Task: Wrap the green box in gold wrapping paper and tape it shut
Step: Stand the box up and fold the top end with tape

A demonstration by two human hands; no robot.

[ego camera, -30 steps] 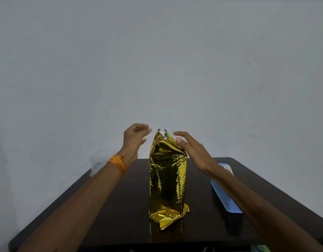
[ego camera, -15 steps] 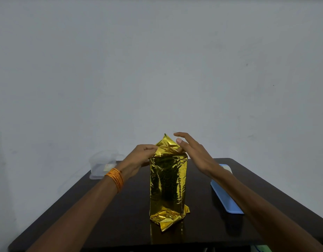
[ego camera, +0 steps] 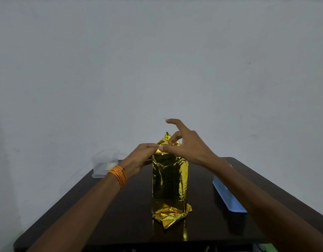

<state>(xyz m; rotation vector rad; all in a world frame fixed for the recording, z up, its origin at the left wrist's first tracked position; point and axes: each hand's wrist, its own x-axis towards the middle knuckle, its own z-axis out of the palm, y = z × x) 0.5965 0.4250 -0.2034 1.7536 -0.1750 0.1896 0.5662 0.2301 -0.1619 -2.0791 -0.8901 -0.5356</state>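
Left fingers [ego camera: 153, 147] are curling onto the top flap [ego camera: 164, 141] of the paper [ego camera: 169, 184] and pinching it at its left corner. Right fingers [ego camera: 175, 136] are pinching the same flap between the thumb and a bent finger, with the index pointing up free and a pale sliver at its tip too faint to name. The box, covered from view, is standing upright at mid-desk inside the paper. Risks, as judged: the foil-like paper is looking springy, so a slackening pinch is likely letting the flap open before any tape is going on. A sideways pull at the top is threatening to tip the tall, narrow parcel. The bottom fold [ego camera: 168, 217] is jutting forward and perhaps making it rock. Around: a blue tray [ego camera: 229, 200] is lying at the right beneath the forearm, and a clear tub [ego camera: 104, 166] is sitting at the far-left corner of the desk [ego camera: 120, 224]. Both are lying apart from the parcel, and neither is blocking the hands.
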